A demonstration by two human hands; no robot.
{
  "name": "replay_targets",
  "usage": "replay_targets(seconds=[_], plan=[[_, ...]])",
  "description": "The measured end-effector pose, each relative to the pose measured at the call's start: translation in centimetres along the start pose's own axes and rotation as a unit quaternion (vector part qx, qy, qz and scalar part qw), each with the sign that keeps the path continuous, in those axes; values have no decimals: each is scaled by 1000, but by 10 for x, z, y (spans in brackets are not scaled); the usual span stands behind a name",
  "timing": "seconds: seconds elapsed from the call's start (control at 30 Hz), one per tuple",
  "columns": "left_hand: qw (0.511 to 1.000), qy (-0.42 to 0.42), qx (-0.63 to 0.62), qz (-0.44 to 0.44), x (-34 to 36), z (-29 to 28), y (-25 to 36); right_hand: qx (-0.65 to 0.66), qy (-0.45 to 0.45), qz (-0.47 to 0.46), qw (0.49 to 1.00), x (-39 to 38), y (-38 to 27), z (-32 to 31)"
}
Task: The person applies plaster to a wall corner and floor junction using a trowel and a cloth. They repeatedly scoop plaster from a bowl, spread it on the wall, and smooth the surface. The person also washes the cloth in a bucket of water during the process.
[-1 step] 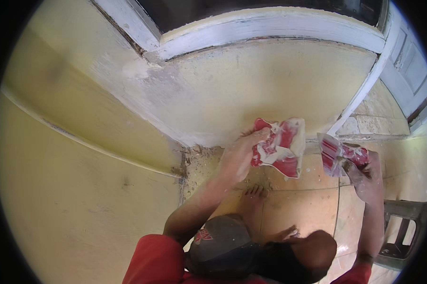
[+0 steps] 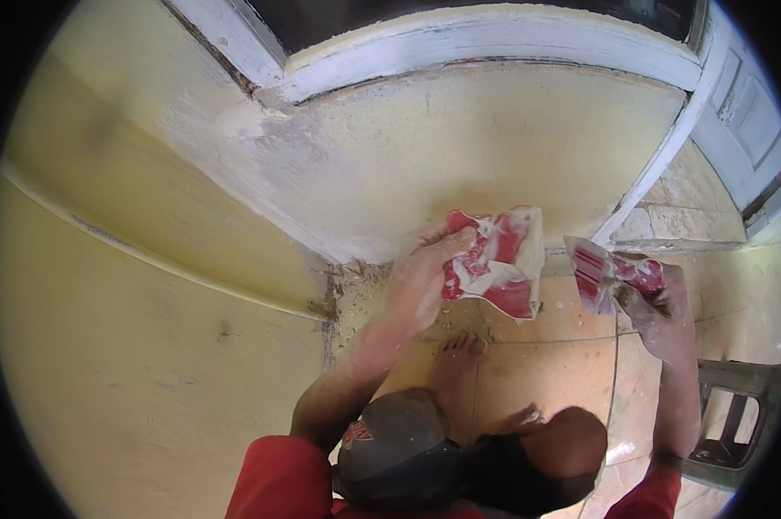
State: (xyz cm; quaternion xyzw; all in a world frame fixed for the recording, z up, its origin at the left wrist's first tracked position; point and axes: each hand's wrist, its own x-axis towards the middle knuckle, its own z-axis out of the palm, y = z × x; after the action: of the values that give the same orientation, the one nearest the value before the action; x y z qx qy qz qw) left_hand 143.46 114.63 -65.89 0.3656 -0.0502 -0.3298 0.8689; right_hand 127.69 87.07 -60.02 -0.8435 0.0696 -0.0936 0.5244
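Surroundings: a cream wall (image 2: pixel 511 138), scuffed and patched grey-white at its left corner, stands directly ahead beneath a white frame (image 2: pixel 494 39) around a dark pane. A panelled white door (image 2: pixel 758 121) is at far right. Loose debris (image 2: pixel 351 285) lies at the foot of the wall corner, near the left forearm. Below the hands is a tiled floor (image 2: pixel 546 372). A dark green stool (image 2: pixel 754 376) stands at right, partly behind the right forearm. The knees rise below and between the forearms, with bare feet (image 2: pixel 466 344) on the floor.

Markings: a small red printed mark shows on the dark shorts (image 2: pixel 399 454) at the left knee.

Hands: the left hand (image 2: pixel 425 268) reaches forward from a red sleeve (image 2: pixel 282 476), its grip clamped on the left edge of a red sheet (image 2: pixel 513 298) smeared with white paste (image 2: pixel 492 277). The sheet is held in front of the wall, above the floor. The right hand (image 2: pixel 658 303), forearm nearly upright in view, has its grip closed around the red handle of a scraper (image 2: pixel 588 277). The blade points left towards the sheet, near but apart. Both hands carry whitish residue.
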Motion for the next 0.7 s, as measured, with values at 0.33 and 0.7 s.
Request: replay_targets(seconds=[0.33, 0.7], plan=[[987, 126, 49, 81, -60, -37, 45, -116, -95, -198, 969, 60, -73, 67], [939, 196, -7, 282, -54, -60, 25, 261, -39, 171, 949, 66, -52, 117]])
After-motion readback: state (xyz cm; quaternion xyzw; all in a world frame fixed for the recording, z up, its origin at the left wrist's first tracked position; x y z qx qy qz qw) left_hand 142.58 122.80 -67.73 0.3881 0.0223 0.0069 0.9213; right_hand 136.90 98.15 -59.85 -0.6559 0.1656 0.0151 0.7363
